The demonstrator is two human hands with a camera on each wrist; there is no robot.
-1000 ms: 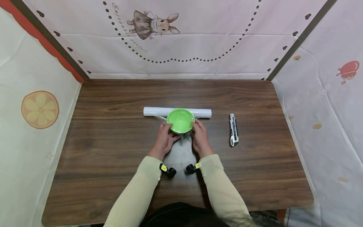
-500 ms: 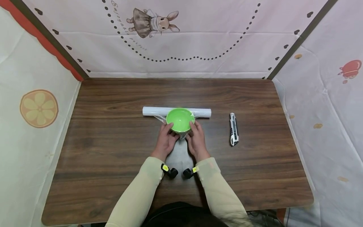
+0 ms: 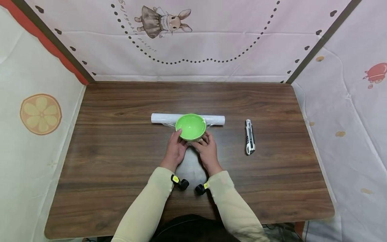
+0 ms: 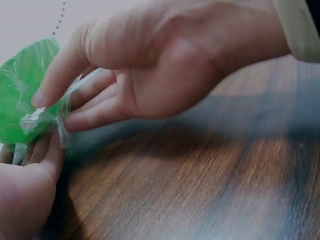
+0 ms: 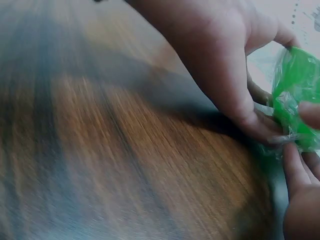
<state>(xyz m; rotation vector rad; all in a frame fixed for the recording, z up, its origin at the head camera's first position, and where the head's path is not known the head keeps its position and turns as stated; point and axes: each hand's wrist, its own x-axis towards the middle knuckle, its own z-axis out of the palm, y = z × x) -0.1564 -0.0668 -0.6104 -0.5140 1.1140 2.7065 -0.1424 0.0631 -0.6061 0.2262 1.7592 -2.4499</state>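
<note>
A green bowl [image 3: 190, 127] with clear plastic wrap [image 4: 34, 121] around its outside is raised between both hands. My left hand [image 3: 175, 151] grips it from the left, thumb on the rim and the other fingers underneath. At the bowl's near right side, my right hand [image 3: 208, 153] pinches the wrap, thumb against the outer wall and fingers below, as the left wrist view shows. Crumpled wrap bunches under the bowl between the fingertips of the two hands. Behind the bowl lies a white roll [image 3: 161, 118], its middle hidden by the bowl.
A utility knife [image 3: 250, 137] lies on the wooden table [image 3: 121, 188] to the right of the hands. Printed white cloth [image 3: 211, 47] hangs along the back and both sides of the table.
My right hand has slid from the bowl's right rim down to its near underside and turned inward. The bowl has shifted slightly left. My left hand keeps its grip; roll and knife stay put.
</note>
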